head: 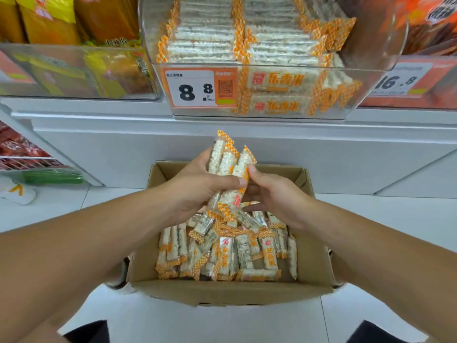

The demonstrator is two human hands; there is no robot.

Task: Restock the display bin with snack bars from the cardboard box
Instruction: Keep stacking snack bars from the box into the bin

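An open cardboard box [222, 292] stands on the floor below me, holding several loose snack bars [223, 251] in clear wrappers with orange-checked ends. My left hand [197, 191] grips a small bunch of bars [228, 160] upright above the box. My right hand [274, 194] touches the same bunch from the right, thumb tip on the rightmost bar. The clear display bin [371, 78] sits on the shelf above, with rows of the same bars stacked inside.
A price tag [191, 89] reading 8.8 is on the bin's front. Neighbouring clear bins [74, 70] hold yellow packets at left and another bin [425, 78] holds orange packets at right. The white shelf base [222, 144] stands behind the box.
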